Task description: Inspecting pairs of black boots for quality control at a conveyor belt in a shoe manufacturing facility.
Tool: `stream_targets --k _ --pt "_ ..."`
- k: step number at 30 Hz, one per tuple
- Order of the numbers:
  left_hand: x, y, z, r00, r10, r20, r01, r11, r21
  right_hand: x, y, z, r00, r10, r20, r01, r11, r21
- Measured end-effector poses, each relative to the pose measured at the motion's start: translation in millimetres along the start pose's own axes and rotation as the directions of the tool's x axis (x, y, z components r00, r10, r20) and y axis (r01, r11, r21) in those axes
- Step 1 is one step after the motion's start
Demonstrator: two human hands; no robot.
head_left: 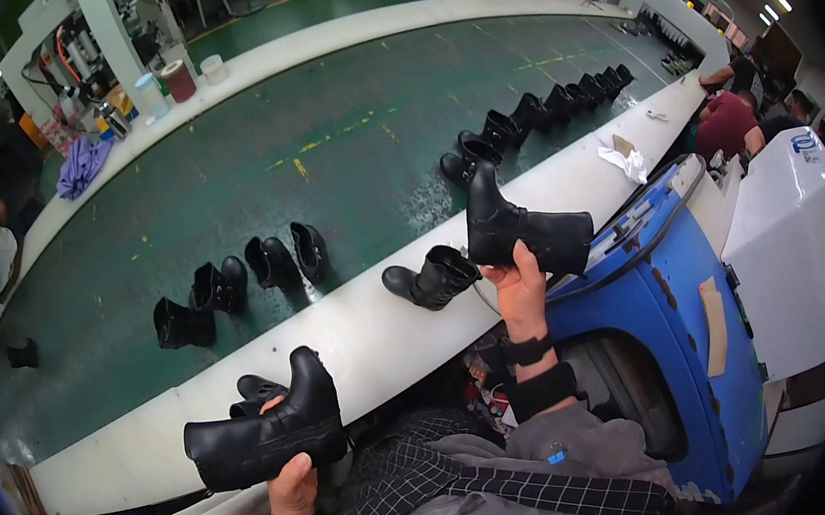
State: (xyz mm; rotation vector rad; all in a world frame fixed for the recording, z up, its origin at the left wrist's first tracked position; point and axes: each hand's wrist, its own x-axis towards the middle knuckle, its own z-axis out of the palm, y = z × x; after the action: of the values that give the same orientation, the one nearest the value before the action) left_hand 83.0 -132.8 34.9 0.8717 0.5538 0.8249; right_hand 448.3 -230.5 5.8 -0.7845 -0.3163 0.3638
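My left hand (291, 479) grips a black ankle boot (260, 434) by its sole, holding it sideways over my lap with the toe pointing left. My right hand (519, 289) is raised and holds a second black boot (520, 228) from below, sole toward me, above the white ledge (361, 338). Another black boot (430, 278) rests on that ledge just left of my right hand. A dark shoe part (257, 386) pokes out behind the left boot.
A wide green conveyor belt (319, 137) carries several black boots in pairs (244, 280) and a row further right (548, 108). A blue and white machine (698, 298) stands at my right. Other people sit around the belt. Cups and a purple cloth (81, 164) lie on the far ledge.
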Motion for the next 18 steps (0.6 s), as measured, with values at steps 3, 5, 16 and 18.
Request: stream_targets --k 3,5,16,18 --pt "22.7 0.8 14.2 0.998 0.05 0.045 -0.043 0.989 -0.142 -20.2 -16.1 35.4 0.957 0.091 0.274 -0.119 0.989 0.086" --pt "32.2 2.0 21.8 0.994 0.056 0.09 -0.035 0.975 -0.219 -37.4 -12.8 57.1 0.918 0.201 0.343 -0.25 0.963 0.104" --pt "38.5 -0.3 22.3 0.985 0.169 -0.017 -0.16 0.89 -0.426 -105.7 50.0 114.9 0.619 0.592 0.516 -0.679 0.734 -0.027" --pt "34.6 -1.8 17.7 0.982 0.183 -0.04 -0.182 0.878 -0.443 -110.5 55.8 118.3 0.592 0.601 0.537 -0.691 0.721 -0.044"
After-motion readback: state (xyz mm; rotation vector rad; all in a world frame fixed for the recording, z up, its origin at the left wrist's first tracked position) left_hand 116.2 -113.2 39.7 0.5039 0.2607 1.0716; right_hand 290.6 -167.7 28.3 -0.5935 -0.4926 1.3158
